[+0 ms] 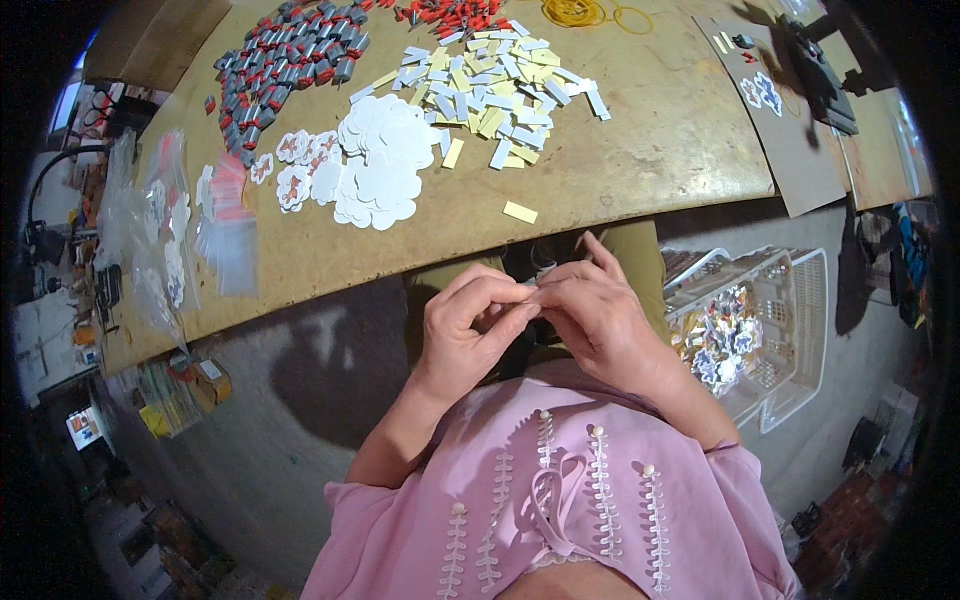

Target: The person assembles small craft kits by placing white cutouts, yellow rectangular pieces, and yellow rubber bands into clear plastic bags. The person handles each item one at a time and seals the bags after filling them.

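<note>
Over my lap, just below the table's front edge, my left hand point(465, 320) and my right hand point(597, 318) meet at the fingertips. Both are closed in a pinch around something small and pale, mostly hidden by the fingers. A single pale yellow strip point(520, 212) lies near the table edge beyond my hands. Farther back is a heap of white and yellow strips point(500, 90). To its left, white scalloped cutouts point(380, 165) are piled up, with printed ones point(293, 187) beside them.
Small grey-and-red parts point(285, 75), red pieces point(455, 15) and yellow rubber bands point(575, 12) lie at the table's back. Clear plastic bags point(228, 255) lie at the left. A brown board point(745, 125) holds samples at right. Below stands a white basket point(800, 310) of cutout packets.
</note>
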### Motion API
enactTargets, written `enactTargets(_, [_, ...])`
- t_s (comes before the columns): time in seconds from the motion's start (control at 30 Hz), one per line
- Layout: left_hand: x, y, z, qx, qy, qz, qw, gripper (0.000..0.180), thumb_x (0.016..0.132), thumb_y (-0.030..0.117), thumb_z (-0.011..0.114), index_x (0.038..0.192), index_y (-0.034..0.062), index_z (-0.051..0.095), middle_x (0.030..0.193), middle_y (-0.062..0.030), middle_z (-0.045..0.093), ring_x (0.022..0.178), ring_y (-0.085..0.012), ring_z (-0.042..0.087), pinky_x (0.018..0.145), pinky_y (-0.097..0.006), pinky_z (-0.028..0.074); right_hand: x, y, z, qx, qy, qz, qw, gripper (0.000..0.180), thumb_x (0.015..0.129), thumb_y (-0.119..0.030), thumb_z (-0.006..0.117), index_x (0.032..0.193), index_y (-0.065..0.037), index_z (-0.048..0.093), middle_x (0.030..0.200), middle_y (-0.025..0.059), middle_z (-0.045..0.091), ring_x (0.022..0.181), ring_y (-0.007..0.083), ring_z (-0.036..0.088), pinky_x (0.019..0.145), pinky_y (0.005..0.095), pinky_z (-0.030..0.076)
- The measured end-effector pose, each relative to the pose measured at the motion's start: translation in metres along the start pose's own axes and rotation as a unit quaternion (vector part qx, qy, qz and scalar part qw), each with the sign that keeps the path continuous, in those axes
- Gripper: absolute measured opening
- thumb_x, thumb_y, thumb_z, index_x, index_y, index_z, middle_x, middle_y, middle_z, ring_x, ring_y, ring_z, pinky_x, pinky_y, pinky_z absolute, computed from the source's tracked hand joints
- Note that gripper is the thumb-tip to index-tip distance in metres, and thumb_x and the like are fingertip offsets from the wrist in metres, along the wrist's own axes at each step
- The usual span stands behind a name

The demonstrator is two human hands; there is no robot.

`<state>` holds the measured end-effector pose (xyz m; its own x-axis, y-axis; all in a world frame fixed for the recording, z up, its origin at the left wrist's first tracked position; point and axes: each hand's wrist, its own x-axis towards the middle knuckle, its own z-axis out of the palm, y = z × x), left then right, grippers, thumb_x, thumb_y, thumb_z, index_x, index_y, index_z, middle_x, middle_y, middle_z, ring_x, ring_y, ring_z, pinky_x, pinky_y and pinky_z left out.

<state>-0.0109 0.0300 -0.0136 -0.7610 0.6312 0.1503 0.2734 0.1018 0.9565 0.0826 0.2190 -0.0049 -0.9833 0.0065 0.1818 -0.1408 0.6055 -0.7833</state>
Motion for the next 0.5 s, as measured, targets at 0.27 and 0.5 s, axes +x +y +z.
enactTargets(0.27, [-0.007,-0.007,0.013,-0.164,0.036,-0.012,0.986,0.007,0.101,0.000,0.072,0.105,0.0018,0.067,0.106,-0.0068,0.070,0.092,-0.0093,0.063,0.083,-0.026,0.053,0.003,-0.004,-0.011,-0.059,0.113,-0.056,0.990,0.023,0.080,-0.002,0.084,0.099,-0.007,0.072,0.111,0.0079,0.070,0.112,0.0276,0.069,0.113,0.0547,0.049])
enactTargets(0.5, [-0.015,-0.009,0.022,-0.366,0.045,-0.078,0.926,0.007,0.110,0.007,0.062,0.113,0.0038,0.057,0.121,-0.0136,0.072,0.110,-0.0139,0.068,0.101,-0.033,0.056,-0.008,0.000,0.000,0.402,0.109,0.199,0.887,0.012,0.101,-0.004,0.075,0.110,0.001,0.070,0.100,0.0025,0.072,0.097,0.0107,0.069,0.088,0.0272,0.055])
